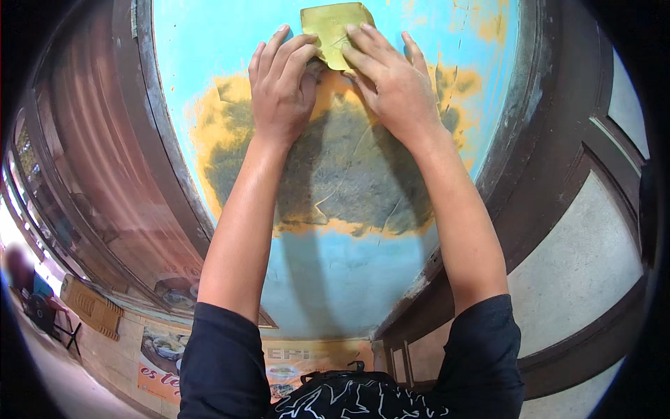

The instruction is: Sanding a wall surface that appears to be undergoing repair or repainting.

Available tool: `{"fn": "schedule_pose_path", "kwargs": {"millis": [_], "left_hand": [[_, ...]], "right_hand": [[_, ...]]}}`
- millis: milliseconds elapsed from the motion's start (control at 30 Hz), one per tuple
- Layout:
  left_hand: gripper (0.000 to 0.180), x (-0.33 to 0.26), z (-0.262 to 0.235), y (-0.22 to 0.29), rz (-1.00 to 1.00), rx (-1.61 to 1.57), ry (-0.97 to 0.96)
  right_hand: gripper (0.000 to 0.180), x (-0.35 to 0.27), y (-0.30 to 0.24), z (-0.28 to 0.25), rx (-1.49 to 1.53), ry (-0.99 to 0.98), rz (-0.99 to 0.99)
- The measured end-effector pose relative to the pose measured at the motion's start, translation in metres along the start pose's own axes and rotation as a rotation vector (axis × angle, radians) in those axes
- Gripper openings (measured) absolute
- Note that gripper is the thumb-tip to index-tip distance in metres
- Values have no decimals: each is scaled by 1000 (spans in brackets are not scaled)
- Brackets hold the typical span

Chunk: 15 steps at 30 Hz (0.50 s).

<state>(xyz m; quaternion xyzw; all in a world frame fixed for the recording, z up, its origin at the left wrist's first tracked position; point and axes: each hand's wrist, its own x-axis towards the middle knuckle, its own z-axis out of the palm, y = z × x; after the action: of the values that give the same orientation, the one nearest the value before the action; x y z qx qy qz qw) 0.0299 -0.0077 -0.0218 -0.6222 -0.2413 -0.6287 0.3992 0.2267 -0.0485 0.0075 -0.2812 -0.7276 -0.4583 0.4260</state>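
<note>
Yellow-green sheet [340,15] at top centre of the frame, slightly crumpled, its lower edge uneven; it lies in front of a turquoise wall [328,269]. Left hand [283,87] at the sheet's left edge: fingers bent, forefinger tip touching the sheet, thumb turned inward near the bottom corner. Whether that grip pinches the sheet or merely presses on it, cannot tell. Right hand [398,84] over the sheet's right side: fingers somewhat spread, several tips on its face, little finger standing off to the right, thumb low by the bottom edge; whether the grip closes on the sheet cannot be made out either. Below and between the hands, a broad dark grey patch [342,167] on the wall, ringed by ragged orange [209,133], with a few thin pale lines across the grey. Both forearms rise from the lower part of the frame, out of black short sleeves [223,359]. Dark frame [520,126] along the right, pale panels [579,258] beyond it. Reddish-brown pane [115,140] at left. Lower left: tan chair [92,307], a blurred person [42,285] near it. Orange banner [321,353] at bottom centre, partly hidden.
</note>
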Motion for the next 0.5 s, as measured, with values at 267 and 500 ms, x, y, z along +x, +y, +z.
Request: {"fn": "schedule_pose_path", "kwargs": {"millis": [267,500], "left_hand": [[36,33,-9,54,249,229,-118],[17,54,-27,40,321,415,-267]], "right_hand": [[25,-6,13,-8,-14,-17,36],[28,-8,32,-16,15,88,3]]}}
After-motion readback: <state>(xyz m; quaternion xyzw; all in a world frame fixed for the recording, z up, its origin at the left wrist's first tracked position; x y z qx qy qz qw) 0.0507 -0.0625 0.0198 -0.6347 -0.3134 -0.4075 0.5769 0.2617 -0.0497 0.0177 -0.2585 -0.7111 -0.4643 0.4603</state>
